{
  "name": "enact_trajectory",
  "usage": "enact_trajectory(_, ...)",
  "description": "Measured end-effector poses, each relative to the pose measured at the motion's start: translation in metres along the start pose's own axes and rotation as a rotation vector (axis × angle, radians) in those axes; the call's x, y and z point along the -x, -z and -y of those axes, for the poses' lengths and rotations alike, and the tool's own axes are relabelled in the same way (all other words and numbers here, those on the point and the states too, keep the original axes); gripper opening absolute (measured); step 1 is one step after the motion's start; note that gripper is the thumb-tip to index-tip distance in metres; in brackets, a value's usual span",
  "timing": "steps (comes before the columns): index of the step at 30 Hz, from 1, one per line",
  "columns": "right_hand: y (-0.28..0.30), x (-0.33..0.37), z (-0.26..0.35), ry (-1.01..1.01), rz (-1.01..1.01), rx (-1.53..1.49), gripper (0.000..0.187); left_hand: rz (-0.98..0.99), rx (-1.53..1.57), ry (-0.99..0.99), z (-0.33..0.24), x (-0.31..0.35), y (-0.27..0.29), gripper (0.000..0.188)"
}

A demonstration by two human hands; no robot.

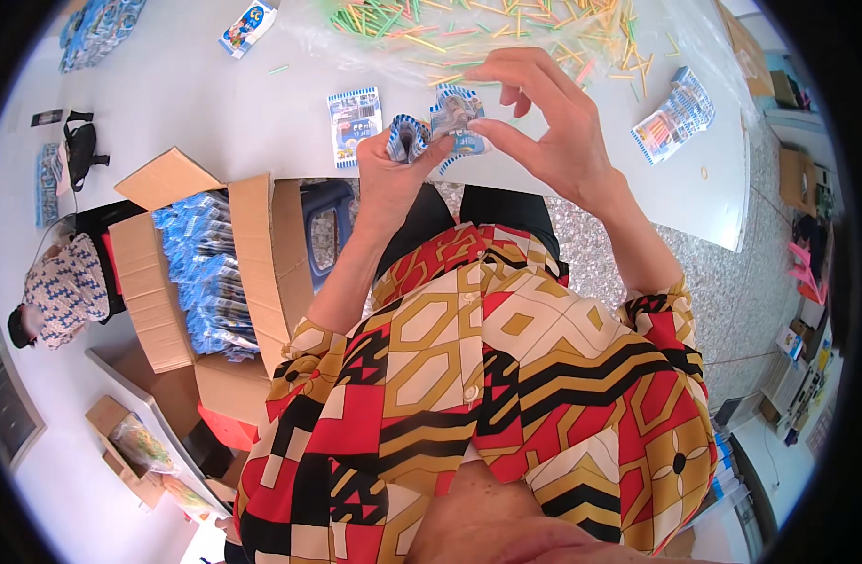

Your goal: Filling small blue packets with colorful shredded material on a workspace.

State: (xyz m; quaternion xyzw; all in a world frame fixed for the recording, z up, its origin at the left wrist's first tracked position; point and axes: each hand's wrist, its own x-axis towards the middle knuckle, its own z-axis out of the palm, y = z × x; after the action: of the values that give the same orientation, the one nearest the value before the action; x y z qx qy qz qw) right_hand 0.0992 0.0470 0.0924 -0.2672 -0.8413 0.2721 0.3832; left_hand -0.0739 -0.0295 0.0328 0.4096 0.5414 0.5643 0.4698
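My left hand [387, 179] is closed around a curled blue-and-white plastic packet [407, 137] above the table's near edge. A second packet [457, 115], with a clear window, lies against its thumb tip; whether the thumb grips it too, I cannot tell. Just to the right hovers my right hand [562, 132], thumb and fingers apart and nothing between them. Its thumb tip is close to the second packet's right edge. Left of these, a flat packet [355, 124] rests on the white table [562, 169]. Thin pastel sticks [515, 23] are heaped on clear plastic sheeting beyond my hands.
An open cardboard box [149, 282] full of blue packets stands at my left, beside a blue stool [327, 226]. A filled packet [673, 117] lies at the right, another packet [248, 28] at the far left. Another person [69, 287] is at the left.
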Motion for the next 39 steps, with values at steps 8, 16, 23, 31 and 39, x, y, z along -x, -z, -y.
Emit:
enact_trajectory(8,0.004,0.003,0.003,0.113,0.027,0.142,0.037,0.05,-0.028,0.002,-0.001,0.003,-0.001,0.011)
enact_trajectory(16,0.004,0.003,-0.004,0.065,0.11,0.219,0.031,0.057,-0.09,-0.072,0.004,0.006,0.001,0.012)
enact_trajectory(23,0.006,-0.002,-0.001,0.073,0.174,0.243,0.029,0.074,-0.105,-0.193,0.012,0.004,0.001,0.012)
enact_trajectory(31,0.005,-0.002,-0.002,0.161,0.199,0.33,0.03,0.054,-0.248,-0.3,0.012,0.004,0.002,0.013)
enact_trajectory(39,0.003,0.009,-0.007,0.106,0.175,0.311,0.03,0.086,-0.213,-0.257,0.018,0.004,0.002,0.013)
